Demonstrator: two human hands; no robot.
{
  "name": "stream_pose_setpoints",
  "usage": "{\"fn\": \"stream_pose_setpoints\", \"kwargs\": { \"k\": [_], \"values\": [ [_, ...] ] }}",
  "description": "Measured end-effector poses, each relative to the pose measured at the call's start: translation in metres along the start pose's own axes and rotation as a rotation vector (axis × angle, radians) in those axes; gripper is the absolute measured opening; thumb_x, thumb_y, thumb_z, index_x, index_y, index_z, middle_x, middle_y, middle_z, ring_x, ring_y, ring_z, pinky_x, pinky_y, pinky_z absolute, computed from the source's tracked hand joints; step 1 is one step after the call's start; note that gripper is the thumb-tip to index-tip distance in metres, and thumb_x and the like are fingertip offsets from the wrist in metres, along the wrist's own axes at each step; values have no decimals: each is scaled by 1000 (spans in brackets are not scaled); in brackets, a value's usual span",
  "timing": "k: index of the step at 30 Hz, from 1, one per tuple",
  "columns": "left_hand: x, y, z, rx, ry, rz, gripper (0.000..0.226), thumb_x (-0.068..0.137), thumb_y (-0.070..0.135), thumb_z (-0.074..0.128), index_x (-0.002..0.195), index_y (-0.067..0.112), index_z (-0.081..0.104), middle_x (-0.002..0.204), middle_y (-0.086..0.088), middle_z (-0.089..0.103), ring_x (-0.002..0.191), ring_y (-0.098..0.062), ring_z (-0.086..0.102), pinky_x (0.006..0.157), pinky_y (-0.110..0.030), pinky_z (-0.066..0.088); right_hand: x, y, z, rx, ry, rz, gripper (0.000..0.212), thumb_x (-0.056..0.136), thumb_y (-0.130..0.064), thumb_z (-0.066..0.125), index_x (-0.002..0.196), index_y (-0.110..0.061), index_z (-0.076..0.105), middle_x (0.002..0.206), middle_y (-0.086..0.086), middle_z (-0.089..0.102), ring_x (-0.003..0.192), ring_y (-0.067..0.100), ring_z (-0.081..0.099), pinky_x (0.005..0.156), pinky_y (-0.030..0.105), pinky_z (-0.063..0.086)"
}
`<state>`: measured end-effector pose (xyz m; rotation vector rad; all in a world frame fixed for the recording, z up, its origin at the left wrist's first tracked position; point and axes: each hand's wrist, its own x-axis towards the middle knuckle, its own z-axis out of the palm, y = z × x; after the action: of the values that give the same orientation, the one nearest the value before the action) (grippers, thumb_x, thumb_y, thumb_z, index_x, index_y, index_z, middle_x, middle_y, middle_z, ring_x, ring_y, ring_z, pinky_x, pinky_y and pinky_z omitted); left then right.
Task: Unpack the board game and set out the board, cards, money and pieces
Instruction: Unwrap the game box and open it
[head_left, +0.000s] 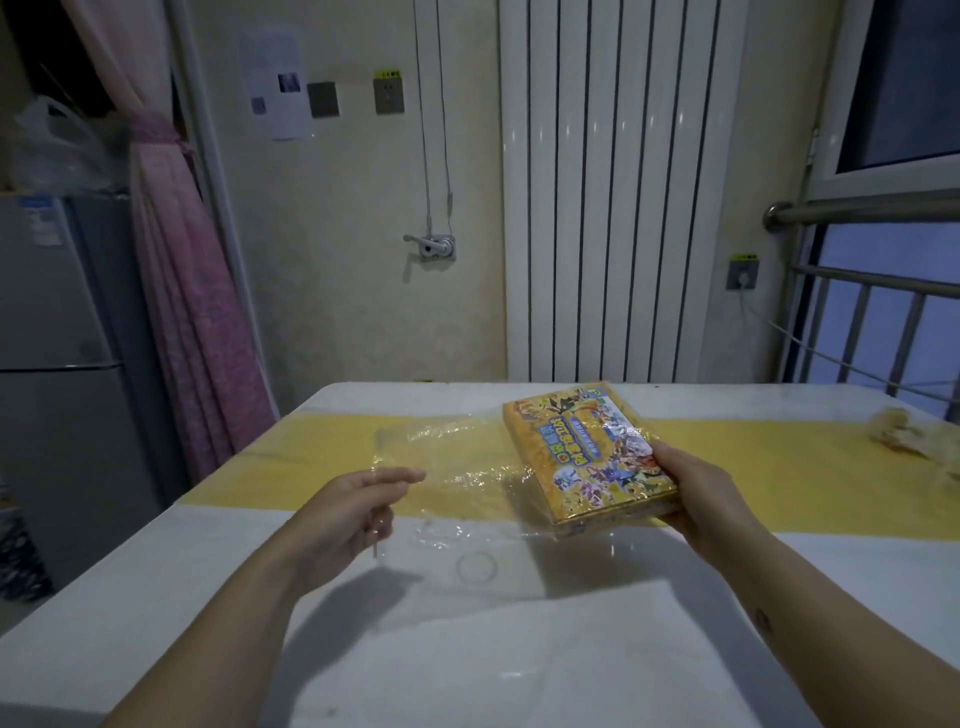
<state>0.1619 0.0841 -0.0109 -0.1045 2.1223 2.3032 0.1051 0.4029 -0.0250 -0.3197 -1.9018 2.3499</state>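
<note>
A yellow board game box with bright cartoon art sits tilted above the table, its near right corner gripped by my right hand. A clear plastic bag stretches from the box toward the left, and the box still looks partly inside it. My left hand pinches the bag's open left edge between thumb and fingers, holding it off the table. The box is closed, so board, cards, money and pieces are hidden.
The table carries a white cloth with a yellow band across it. A crumpled pale object lies at the far right. A white radiator stands behind, a grey fridge at left, metal railing at right.
</note>
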Motion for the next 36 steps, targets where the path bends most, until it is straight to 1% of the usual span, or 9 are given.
{"fn": "stream_pose_setpoints", "kwargs": {
  "k": [5,7,11,15,20,27,30,33,36],
  "values": [
    [1,13,-7,-551,-229,-183,40,71,19,62,101,-6,71,108,-21,67,84,-28,69,72,-31,57,4,-7,3,-48,8,-32,18,93,-23,55,93,-9,67,83,13,67,69,25,62,69,34,50],
    [6,11,-7,-581,-234,-175,40,63,15,68,98,-3,73,101,-14,69,82,-26,68,74,-31,56,5,-8,5,-63,6,-36,19,93,-25,55,94,-10,67,86,13,68,72,25,62,71,34,49],
    [6,4,-9,23,-104,-184,42,87,-4,38,108,10,72,74,2,43,61,-11,33,61,-23,30,3,-9,8,-86,-11,-33,19,94,-26,56,93,-11,66,86,13,68,72,25,61,68,33,48],
    [3,9,-13,433,-66,-155,21,93,15,58,111,15,69,82,7,49,65,-11,33,58,-19,30,1,-12,9,-90,-38,-31,18,94,-25,56,91,-11,66,81,10,68,67,22,62,62,31,49],
    [8,14,9,-123,-114,-193,22,93,1,49,111,2,61,92,-9,72,75,-14,69,58,-20,55,0,-15,14,-59,-80,-15,21,95,-25,54,93,-8,65,83,11,68,70,22,62,66,32,49],
    [14,-19,63,-260,-270,-247,12,83,7,60,88,6,71,102,-13,67,83,-13,66,66,-22,56,-8,-8,29,-38,-137,27,23,96,-26,52,95,-8,66,84,12,68,71,23,63,67,34,50],
    [19,-25,72,-288,-310,-223,22,54,3,79,75,5,76,83,-10,72,77,-20,66,61,-21,55,-12,-5,30,-38,-155,29,23,96,-25,50,93,-9,66,80,11,69,69,24,63,68,36,51],
    [19,-26,77,-191,-258,-191,66,55,33,85,112,4,67,90,-6,73,83,-17,67,74,-24,56,-13,-5,28,-80,-172,15,25,97,-26,48,92,-9,66,76,9,70,68,24,64,68,36,51],
    [16,-24,83,-121,-201,-114,46,92,16,54,132,-6,47,101,-8,64,87,-16,61,84,-23,50,-11,-8,25,-146,-184,9,27,94,-31,53,96,-8,67,85,13,72,74,26,65,76,38,53]
  ]
}}
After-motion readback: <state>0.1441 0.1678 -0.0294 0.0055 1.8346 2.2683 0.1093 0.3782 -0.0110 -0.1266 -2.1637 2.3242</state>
